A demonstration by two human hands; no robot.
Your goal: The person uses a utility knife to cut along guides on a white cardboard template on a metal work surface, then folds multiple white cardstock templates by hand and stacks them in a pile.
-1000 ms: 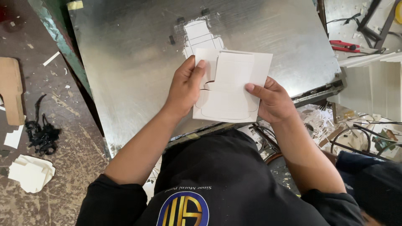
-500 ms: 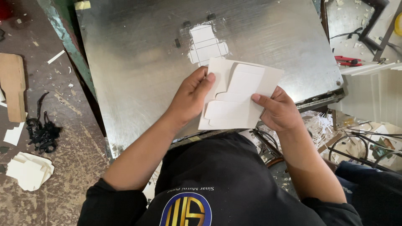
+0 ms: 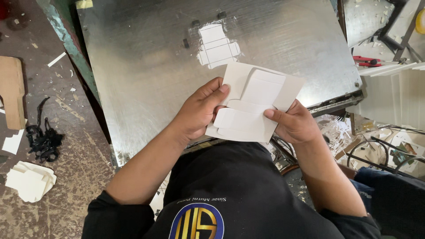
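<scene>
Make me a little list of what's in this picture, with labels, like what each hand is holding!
Left hand: grips the left edge of a white die-cut card sheet
Right hand: holds the sheet's right side, thumb on top
Surface: shiny metal plate
On the plate: white box-shaped cutout
Floor, left: pile of white card pieces, black tangle
Far right: red-handled tool

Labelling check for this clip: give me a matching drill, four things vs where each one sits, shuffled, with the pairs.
Things:
1. white die-cut card sheet
2. white box-shaped cut-out
3. red-handled tool
4. pile of white offcuts

Places:
A. on the floor, lower left
B. held between left hand and right hand
C. flat on the metal plate, upper middle
D. past the plate's right edge

Pairs: 1-B, 2-C, 3-D, 4-A
</scene>
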